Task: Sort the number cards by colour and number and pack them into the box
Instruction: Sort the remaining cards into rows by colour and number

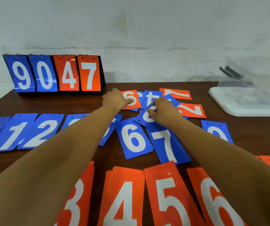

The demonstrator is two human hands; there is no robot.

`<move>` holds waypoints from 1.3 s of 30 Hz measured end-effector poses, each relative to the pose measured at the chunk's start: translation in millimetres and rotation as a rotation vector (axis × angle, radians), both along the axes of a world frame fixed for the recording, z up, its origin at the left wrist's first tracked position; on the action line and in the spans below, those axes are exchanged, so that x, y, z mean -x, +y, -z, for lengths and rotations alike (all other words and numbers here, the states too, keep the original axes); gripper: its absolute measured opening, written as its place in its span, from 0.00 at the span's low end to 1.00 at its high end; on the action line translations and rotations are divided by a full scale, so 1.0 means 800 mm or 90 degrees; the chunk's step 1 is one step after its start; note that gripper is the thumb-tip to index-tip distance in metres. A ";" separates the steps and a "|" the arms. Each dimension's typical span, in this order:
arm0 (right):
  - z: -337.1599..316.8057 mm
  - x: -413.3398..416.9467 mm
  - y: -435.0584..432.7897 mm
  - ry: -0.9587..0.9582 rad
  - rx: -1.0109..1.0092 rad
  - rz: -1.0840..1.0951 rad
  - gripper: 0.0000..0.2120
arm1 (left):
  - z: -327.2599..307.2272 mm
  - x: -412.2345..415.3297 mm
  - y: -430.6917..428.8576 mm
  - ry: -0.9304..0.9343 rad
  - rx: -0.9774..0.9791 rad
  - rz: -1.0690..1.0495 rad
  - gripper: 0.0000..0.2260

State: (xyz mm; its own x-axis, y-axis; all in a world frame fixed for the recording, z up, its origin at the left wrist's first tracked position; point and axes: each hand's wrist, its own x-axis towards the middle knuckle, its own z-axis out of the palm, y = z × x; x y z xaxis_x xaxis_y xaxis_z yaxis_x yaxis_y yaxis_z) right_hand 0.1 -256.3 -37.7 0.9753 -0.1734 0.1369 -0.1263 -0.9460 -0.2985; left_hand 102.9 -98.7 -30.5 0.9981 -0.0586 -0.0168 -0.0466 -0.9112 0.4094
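Honestly the likeliest slip is in the blue row; the right hand (165,111) is curled over the blue 8 card (148,119), thumb and fingers apparently pinching it, and that card lies over the far ends of the blue 6 (134,139) and blue 7 (167,144); drag it out flat and both probably skid out of line, so I'd lift first. The cards look glossy too, so a neighbour from the loose pile (150,98) could ride along.

The left hand (116,99) sits on an orange card (127,95) at the pile's left edge; can't tell whether it's pressing or gripping. That digit reads 6 or 9 depending on which end is up, so misfiling is a real risk; check the holes.

The 8 lies mid-table on a slant, long axis from near-left to far-right, holed edge toward the person, opposite the sorted rows; it wants roughly half a turn. The box (220,101) sits well apart at far right.
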 end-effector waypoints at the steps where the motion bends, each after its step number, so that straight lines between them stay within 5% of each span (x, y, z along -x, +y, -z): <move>1: 0.002 -0.008 0.001 -0.001 0.006 -0.001 0.16 | 0.004 -0.009 -0.004 0.022 -0.021 -0.007 0.41; 9: 0.010 -0.044 0.012 -0.028 0.067 -0.058 0.17 | -0.001 -0.032 0.013 0.042 0.010 0.033 0.22; 13: -0.004 -0.080 0.013 -0.037 -0.044 -0.022 0.20 | 0.000 -0.037 0.044 0.037 0.249 -0.006 0.04; 18: -0.016 -0.117 0.020 0.070 -0.057 -0.078 0.39 | -0.017 -0.015 0.079 0.018 0.439 -0.049 0.12; 24: -0.017 -0.141 0.041 0.275 0.012 -0.242 0.36 | -0.030 -0.004 0.111 0.011 0.450 -0.061 0.15; 29: -0.017 -0.154 0.046 0.183 0.157 -0.222 0.39 | -0.025 0.000 0.119 -0.002 0.456 -0.053 0.17; 34: -0.012 -0.155 0.042 0.168 0.111 -0.163 0.44 | -0.026 0.002 0.125 -0.007 0.469 -0.059 0.16; 39: -0.017 -0.130 0.043 -0.078 -0.136 -0.094 0.21 | -0.035 0.016 0.131 -0.015 0.486 -0.086 0.16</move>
